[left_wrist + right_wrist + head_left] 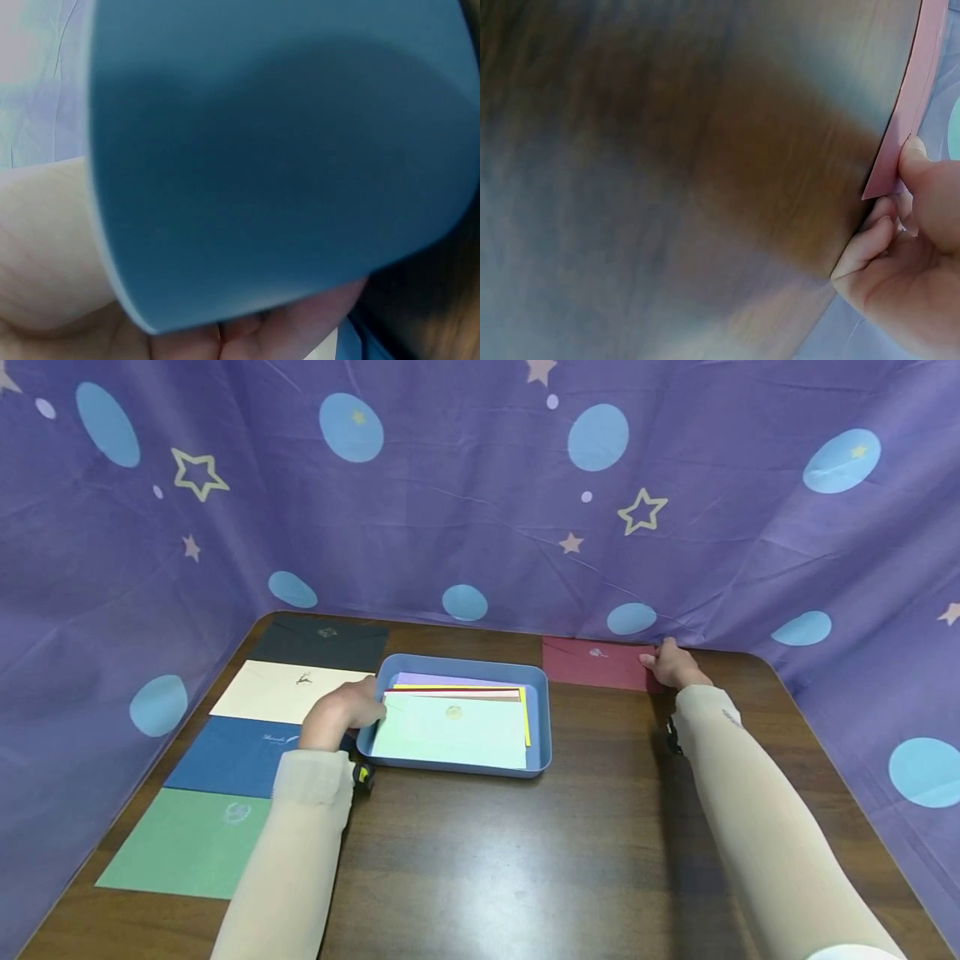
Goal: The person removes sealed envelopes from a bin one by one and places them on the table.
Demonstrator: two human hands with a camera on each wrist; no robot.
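A blue tray (442, 767) stands near the middle of the table, holding a stack of envelopes with a pale mint one (450, 739) on top. My left hand (343, 707) grips the tray's left side. In the left wrist view the tray wall (277, 187) fills most of the picture, with fingers curled at its lower edge. At the far right edge of the table lies a red envelope (592, 667) with a small silver emblem. My right hand (675, 666) pinches its right end. In the right wrist view the thumb lies on the red envelope (900, 127).
Down the left side lie a dark green envelope (315, 643), a cream one (277, 687), a blue one (225, 756) and a light green one (180, 843). Inside the tray, purple (442, 679) and yellow (527, 727) edges show. A purple curtain (480, 485) hangs behind the table.
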